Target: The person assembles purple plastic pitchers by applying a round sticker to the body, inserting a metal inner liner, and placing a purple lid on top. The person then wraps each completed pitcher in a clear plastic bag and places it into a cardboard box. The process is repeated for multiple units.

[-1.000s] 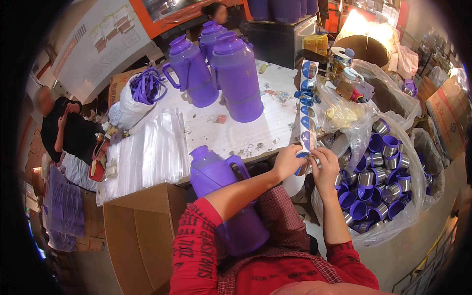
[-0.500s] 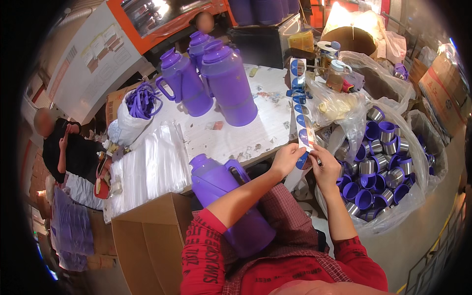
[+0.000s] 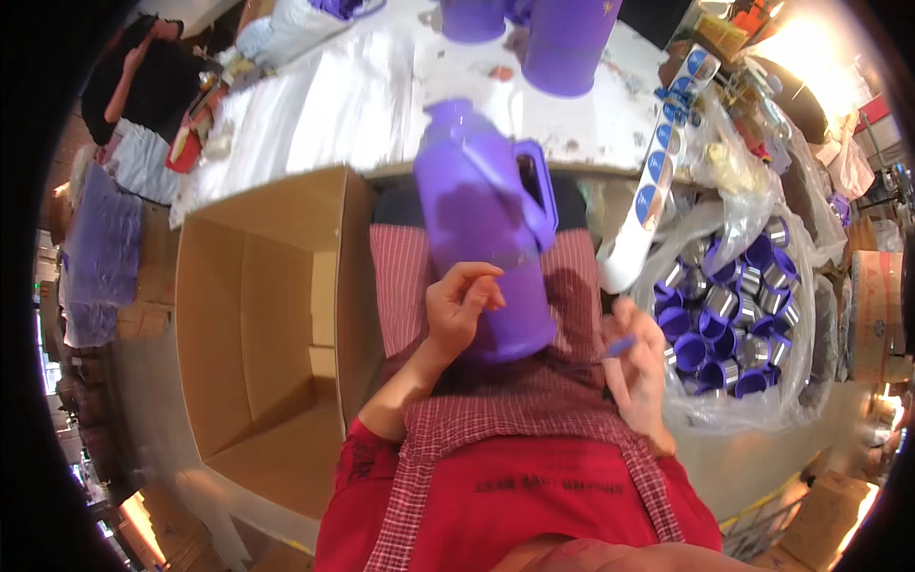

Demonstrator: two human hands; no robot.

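A purple plastic thermos jug (image 3: 477, 210) lies across my lap, its lidded top toward the table and its handle on the right. My left hand (image 3: 457, 305) is over its lower body, fingers loosely bent and apart, holding nothing I can see; whether it touches the jug I cannot tell. To the right of the jug's base, my right hand (image 3: 637, 367) pinches a small blue sticker (image 3: 620, 346), blurred by motion. A strip of round blue-and-white stickers (image 3: 656, 167) hangs from the table's right side, its white backing end curling down near my right hand.
An open cardboard box (image 3: 276, 315) stands at my left. Clear plastic sleeves (image 3: 295, 105) and more purple jugs (image 3: 567, 48) are on the white table (image 3: 457, 76). At right, a clear bag (image 3: 810, 334) holds many steel-and-purple cups (image 3: 720, 305). Another person (image 3: 143, 81) is at far left.
My hands have come away from the sticker strip. The right now has a blue sticker, and the left has moved over the jug. The view has tipped down toward my lap.
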